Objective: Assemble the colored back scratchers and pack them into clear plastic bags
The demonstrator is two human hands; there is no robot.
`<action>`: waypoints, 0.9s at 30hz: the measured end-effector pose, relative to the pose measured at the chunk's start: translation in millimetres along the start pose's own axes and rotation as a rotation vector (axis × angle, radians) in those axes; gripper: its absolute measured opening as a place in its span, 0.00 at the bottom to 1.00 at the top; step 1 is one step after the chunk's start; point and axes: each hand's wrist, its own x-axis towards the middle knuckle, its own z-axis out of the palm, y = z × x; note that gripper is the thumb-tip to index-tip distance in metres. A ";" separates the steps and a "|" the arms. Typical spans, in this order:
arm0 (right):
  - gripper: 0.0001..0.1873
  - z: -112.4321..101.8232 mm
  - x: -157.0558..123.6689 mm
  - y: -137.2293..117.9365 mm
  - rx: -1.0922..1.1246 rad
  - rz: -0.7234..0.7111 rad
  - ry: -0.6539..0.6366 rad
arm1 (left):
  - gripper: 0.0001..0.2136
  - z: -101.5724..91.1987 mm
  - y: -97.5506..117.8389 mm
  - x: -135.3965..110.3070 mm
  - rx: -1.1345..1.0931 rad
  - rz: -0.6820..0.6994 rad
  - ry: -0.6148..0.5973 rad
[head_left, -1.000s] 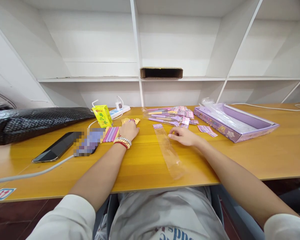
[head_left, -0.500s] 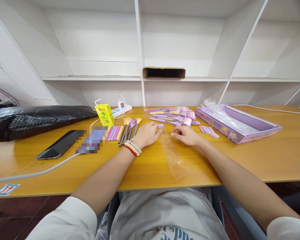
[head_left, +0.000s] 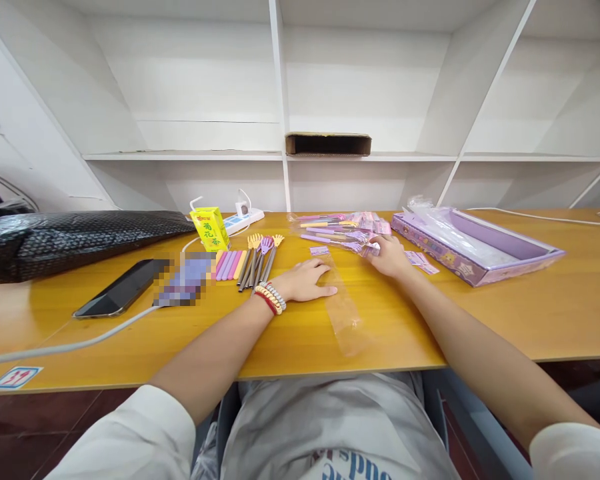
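Note:
My left hand (head_left: 305, 282) lies flat on the yellow table (head_left: 480, 320), fingers stretched out, its fingertips on the upper part of a clear plastic sleeve (head_left: 343, 307) with a purple header. My right hand (head_left: 391, 255) reaches further back and curls its fingers on the edge of a pile of small purple cards and packed pens (head_left: 345, 230); I cannot tell whether it grips one. To the left of my left hand lie loose fork-shaped sticks (head_left: 260, 257) and pastel pens (head_left: 229, 265).
A purple box lid with plastic wrap (head_left: 480, 250) sits at the right. A yellow drink carton (head_left: 207, 229), a power strip (head_left: 240, 220), a phone (head_left: 117, 290) on a white cable and a black bubble mailer (head_left: 55, 243) lie at the left. White shelves stand behind.
My left hand came off the forks, moved right and settled flat on the plastic sleeve. My right hand left the sleeve's top and reached back to the purple pile.

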 end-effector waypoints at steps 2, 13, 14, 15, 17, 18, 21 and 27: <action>0.22 -0.6 -1.0 -2.6 -0.025 0.021 -0.032 | 0.34 -0.1 0.3 0.1 -0.001 0.000 0.002; 0.22 1.6 -1.4 -2.6 -0.049 0.050 -0.187 | 0.33 -0.7 -1.0 0.5 -0.019 -0.014 -0.007; 0.22 2.1 -1.4 -2.6 -0.052 0.045 -0.194 | 0.33 -0.8 -1.1 0.4 -0.024 -0.017 -0.009; 0.23 2.6 -1.5 -2.7 -0.059 0.040 -0.198 | 0.33 -0.8 -1.4 0.4 -0.026 -0.018 -0.011; 0.23 3.2 -1.6 -3.3 -0.078 0.040 -0.204 | 0.33 -0.5 -2.3 0.7 -0.026 -0.012 -0.013; 0.23 3.3 -1.8 -3.7 -0.085 0.045 -0.206 | 0.33 -0.2 -3.0 0.9 -0.026 -0.008 -0.011; 0.25 3.0 -2.2 -4.9 -0.089 0.069 -0.210 | 0.34 0.9 -5.1 1.9 -0.028 0.006 -0.003; 0.31 3.3 -3.1 -9.5 -0.094 0.059 -0.291 | 0.34 1.5 -5.4 2.2 -0.035 -0.004 0.005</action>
